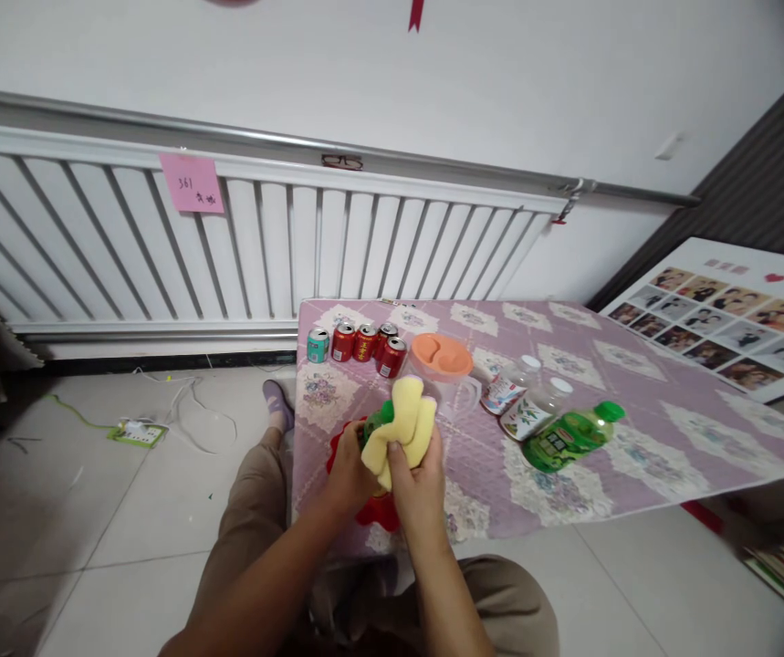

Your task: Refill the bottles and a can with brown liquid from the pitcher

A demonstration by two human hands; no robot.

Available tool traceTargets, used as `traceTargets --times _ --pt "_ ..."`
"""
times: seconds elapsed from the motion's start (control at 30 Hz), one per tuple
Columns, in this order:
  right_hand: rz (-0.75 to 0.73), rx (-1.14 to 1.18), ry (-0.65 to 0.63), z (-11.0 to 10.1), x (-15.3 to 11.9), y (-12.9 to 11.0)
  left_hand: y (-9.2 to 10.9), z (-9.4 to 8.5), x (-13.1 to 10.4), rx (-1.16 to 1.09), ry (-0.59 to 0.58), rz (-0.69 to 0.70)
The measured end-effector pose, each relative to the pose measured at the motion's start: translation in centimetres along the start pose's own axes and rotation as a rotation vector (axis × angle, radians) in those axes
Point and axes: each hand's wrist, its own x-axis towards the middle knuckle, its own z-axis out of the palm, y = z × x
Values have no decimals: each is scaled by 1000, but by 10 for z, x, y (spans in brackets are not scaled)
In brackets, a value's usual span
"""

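My right hand (pixel 422 465) grips a folded yellow cloth (pixel 406 427), the thumb pressed on its front. Close beside it, my left hand (pixel 349 461) is wrapped around a bottle with a green cap (pixel 379 418); the cloth hides most of the bottle. Both hands are held together above the near left part of the table, over a red mat (pixel 379 513) with a wavy edge. Just beyond the cloth stands a clear plastic pitcher with an orange lid (pixel 442 354).
Several red cans (pixel 365 342) and a teal can (pixel 318 346) stand at the table's back left. On the right, two clear bottles (pixel 528 409) and a green bottle (pixel 569 438) rest on the purple tablecloth (pixel 679 429). A radiator (pixel 282 237) runs behind; a power strip (pixel 137 432) lies on the floor.
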Motion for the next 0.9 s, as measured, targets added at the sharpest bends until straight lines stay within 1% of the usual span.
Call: traceTargets --times 0.1,0.23,0.33,0.4,0.47,0.57,0.67,0.73,0.8,0.83,0.87,0.9 --pt "13 -19 -22 3 5 3 -3 -1 0 -3 9 22" --pt "141 65 -56 -2 6 20 -7 -2 2 4 -9 -3" --pt "253 153 -48 -6 3 31 -9 -3 7 -4 -13 48" --pt "321 188 -32 -8 0 36 -11 -6 11 -15 -53 80" --pt "355 222 -16 -9 -3 38 -15 -10 15 -22 -112 92" --pt "345 255 27 -12 -2 36 -24 -21 20 -42 -203 87" --pt "287 255 75 -16 2 28 -28 -32 28 -122 -314 66" --pt "235 258 83 -17 4 19 -26 -36 33 -196 -401 52" --pt "186 241 48 -14 4 8 -21 -36 35 -260 -465 50" --pt "162 208 25 -12 3 4 -18 -35 34 -276 -470 55" --pt "137 160 7 -8 2 0 -16 -34 32 -269 -450 63" --pt "110 105 -3 -4 1 -3 -13 -32 30 -228 -392 71"
